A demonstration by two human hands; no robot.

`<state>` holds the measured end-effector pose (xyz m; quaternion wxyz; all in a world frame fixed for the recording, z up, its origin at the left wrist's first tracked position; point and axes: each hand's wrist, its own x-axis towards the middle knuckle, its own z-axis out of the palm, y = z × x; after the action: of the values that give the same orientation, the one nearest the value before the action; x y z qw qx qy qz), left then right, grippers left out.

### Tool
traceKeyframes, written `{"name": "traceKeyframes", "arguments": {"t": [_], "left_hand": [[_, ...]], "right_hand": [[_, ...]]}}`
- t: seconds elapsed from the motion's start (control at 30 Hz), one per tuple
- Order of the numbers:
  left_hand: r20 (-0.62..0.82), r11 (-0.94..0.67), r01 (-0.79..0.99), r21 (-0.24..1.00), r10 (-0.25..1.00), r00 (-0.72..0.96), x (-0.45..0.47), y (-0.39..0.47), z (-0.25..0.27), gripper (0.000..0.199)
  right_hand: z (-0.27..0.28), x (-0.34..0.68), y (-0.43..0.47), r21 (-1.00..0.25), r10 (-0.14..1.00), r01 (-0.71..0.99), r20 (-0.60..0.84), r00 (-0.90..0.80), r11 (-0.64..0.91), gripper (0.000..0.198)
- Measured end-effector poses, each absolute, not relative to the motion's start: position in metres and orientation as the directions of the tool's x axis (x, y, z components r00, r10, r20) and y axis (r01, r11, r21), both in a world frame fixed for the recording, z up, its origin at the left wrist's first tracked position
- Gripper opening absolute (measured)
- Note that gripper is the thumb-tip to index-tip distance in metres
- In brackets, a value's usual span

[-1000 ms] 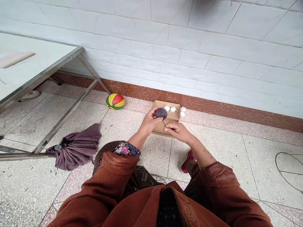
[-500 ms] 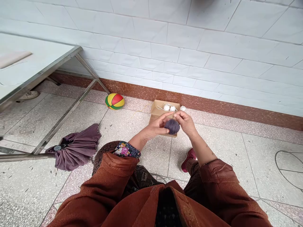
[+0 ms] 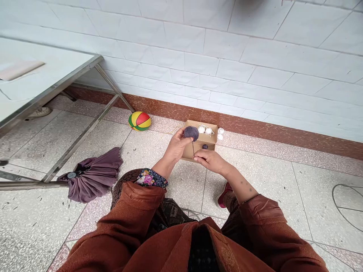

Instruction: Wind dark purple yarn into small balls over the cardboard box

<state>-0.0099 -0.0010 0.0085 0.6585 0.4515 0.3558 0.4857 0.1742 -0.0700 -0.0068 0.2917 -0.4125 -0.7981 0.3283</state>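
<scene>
A dark purple-grey ball of yarn (image 3: 191, 133) is held in my left hand (image 3: 176, 145), thumb and fingers around it. From the ball a strand of yarn (image 3: 193, 148) runs down to my right hand (image 3: 210, 160), whose thumb and fingertips pinch it. Behind and below my hands an opened cardboard box (image 3: 187, 154) lies on the floor. White yarn balls (image 3: 205, 130) rest in its far part, and a small dark ball (image 3: 205, 146) is in the near part, just beyond my right hand. Other small white balls (image 3: 220, 133) lie on the floor right of the box.
A red, yellow and green ball (image 3: 140, 121) sits by the wall. A folded purple umbrella (image 3: 96, 175) lies on the floor beside the metal-framed table (image 3: 62, 58) at left. To the right is a thin wire ring (image 3: 337, 206). A tiled wall (image 3: 181, 56) rises ahead.
My left hand has moved the yarn ball up and left. My right hand has come down, drawing a strand taut between them. The small dark ball in the box is now visible.
</scene>
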Motion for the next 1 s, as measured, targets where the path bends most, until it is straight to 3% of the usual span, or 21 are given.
{"name": "traceKeyframes", "arguments": {"t": [0.1, 0.3, 0.43, 0.57, 0.77, 0.9, 1.0], "left_hand": [[-0.067, 0.136, -0.234, 0.963, 0.957, 0.281, -0.010, -0.001, 0.007, 0.049], [-0.141, 0.221, -0.116, 0.968, 0.868, 0.476, -0.006, -0.007, -0.001, 0.052], [-0.136, 0.256, -0.081, 0.963, 0.725, 0.675, -0.003, -0.016, 0.002, 0.068], [-0.052, 0.317, -0.210, 0.925, 0.652, 0.756, -0.001, -0.024, 0.012, 0.076], [-0.031, 0.386, -0.345, 0.856, 0.703, 0.710, -0.002, -0.021, 0.015, 0.058], [-0.050, 0.326, -0.397, 0.858, 0.822, 0.568, -0.003, -0.013, 0.012, 0.054], [-0.077, 0.277, -0.402, 0.872, 0.891, 0.448, -0.005, -0.008, 0.010, 0.052]], "right_hand": [[0.013, 0.179, -0.074, -0.851, 0.858, 0.340, 0.217, -0.466, 0.400, 0.030], [0.031, 0.203, -0.072, -0.976, 0.975, 0.093, 0.185, -0.126, 0.197, 0.047], [0.025, 0.213, -0.063, -0.978, 0.981, 0.098, 0.188, 0.037, 0.184, 0.046], [0.009, 0.213, -0.055, -0.982, 0.987, 0.158, 0.117, 0.108, 0.099, 0.044], [-0.017, 0.196, -0.055, -0.922, 0.997, 0.381, 0.075, 0.019, 0.062, 0.027], [-0.024, 0.185, -0.059, -0.820, 0.985, 0.547, 0.126, -0.117, 0.169, 0.020], [-0.019, 0.179, -0.065, -0.764, 0.940, 0.570, 0.144, -0.308, 0.304, 0.024]]}}
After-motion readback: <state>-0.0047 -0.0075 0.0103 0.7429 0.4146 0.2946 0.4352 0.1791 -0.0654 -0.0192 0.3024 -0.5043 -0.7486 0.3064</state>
